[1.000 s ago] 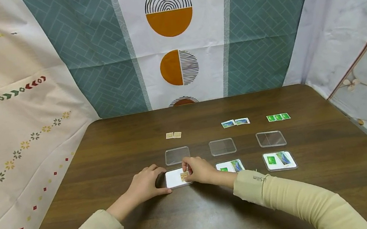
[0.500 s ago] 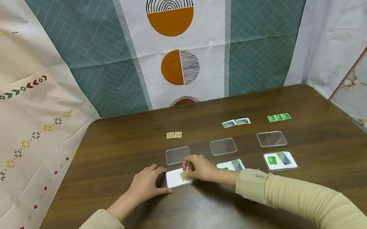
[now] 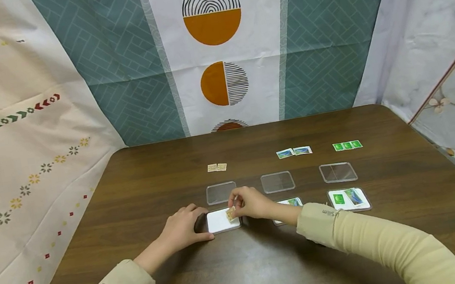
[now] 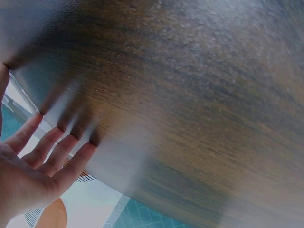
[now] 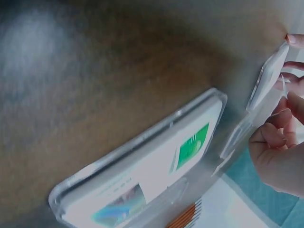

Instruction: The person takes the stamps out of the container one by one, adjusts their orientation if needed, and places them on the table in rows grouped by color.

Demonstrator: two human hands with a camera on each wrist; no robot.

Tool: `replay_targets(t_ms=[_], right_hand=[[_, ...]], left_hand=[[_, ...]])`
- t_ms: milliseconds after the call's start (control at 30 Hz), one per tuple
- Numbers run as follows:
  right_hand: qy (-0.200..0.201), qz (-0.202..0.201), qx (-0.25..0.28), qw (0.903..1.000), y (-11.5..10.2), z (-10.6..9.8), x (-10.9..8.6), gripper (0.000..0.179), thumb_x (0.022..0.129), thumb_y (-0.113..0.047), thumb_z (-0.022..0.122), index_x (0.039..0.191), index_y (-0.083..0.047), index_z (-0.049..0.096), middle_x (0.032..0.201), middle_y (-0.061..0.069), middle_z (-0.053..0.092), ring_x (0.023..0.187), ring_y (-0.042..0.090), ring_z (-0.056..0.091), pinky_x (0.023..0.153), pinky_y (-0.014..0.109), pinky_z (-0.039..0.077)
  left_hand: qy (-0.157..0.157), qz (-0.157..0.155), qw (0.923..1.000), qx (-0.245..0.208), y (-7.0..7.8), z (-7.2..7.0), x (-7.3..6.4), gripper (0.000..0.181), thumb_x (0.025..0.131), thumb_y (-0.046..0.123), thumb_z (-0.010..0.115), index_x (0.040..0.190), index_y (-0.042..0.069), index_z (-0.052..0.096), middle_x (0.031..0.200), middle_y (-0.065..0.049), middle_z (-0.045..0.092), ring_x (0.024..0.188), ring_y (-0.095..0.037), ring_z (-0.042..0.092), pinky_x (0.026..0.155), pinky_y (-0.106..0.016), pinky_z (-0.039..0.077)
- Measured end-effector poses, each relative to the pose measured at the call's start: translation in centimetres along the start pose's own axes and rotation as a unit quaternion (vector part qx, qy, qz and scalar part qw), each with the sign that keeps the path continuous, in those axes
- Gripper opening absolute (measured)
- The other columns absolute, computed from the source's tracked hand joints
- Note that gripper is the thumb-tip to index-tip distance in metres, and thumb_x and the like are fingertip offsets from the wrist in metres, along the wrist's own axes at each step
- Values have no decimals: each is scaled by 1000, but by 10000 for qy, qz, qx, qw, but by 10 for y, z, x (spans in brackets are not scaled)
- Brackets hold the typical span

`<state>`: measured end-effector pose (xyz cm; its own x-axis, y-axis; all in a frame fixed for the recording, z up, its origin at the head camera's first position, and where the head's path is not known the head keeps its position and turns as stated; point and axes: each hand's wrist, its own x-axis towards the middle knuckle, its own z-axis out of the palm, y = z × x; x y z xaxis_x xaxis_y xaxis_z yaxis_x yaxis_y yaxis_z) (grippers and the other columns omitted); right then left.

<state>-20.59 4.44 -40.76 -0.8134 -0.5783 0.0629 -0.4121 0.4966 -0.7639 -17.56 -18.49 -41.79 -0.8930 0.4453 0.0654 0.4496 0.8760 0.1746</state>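
Note:
In the head view, my right hand (image 3: 251,203) pinches a small tan stamp (image 3: 231,214) between thumb and fingertips, tilted over the right end of a white card in a clear plastic case (image 3: 219,222). The right wrist view shows the stamp (image 5: 284,84) edge-on between the fingers, close over the card. My left hand (image 3: 182,226) holds the left end of this case, thumb at the near corner and index finger at the far one. In the left wrist view, the left hand's (image 4: 45,166) other fingers reach out straight beside the case edge.
Behind lie three clear lids (image 3: 221,193). Further back are two tan stamps (image 3: 217,167), two blue landscape stamps (image 3: 294,152) and three green stamps (image 3: 347,146). To the right, a middle case (image 3: 290,203), partly hidden by my right arm, and a right case (image 3: 349,199) hold stamped cards.
The tan stamp looked flat on the card a second ago; now it is turned and tilted in my right fingers. The right hand has shifted slightly up and away. My left hand stays at the case.

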Motion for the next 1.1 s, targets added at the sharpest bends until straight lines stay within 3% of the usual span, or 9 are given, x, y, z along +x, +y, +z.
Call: replay_targets(t_ms=[500,1100], right_hand=[[33,44,-12,10000,2,-13,2,18,75,-2,75,87,1,61,63,5,59,56,3,46,56,16,40],[257,121,-249,9993,3,-37,20,15,75,2,74,85,1,62,60,3,56,58,5,46,57,17,39]], left_hand=[[-60,-47,10000,-33,3,-2,-1,61,65,49,81,113,13,65,102,-6,64,92,-27,62,70,-47,51],[-76,-13,10000,-24,2,-4,-1,62,66,49,80,114,12,64,104,-7,64,94,-28,62,71,-49,51]])
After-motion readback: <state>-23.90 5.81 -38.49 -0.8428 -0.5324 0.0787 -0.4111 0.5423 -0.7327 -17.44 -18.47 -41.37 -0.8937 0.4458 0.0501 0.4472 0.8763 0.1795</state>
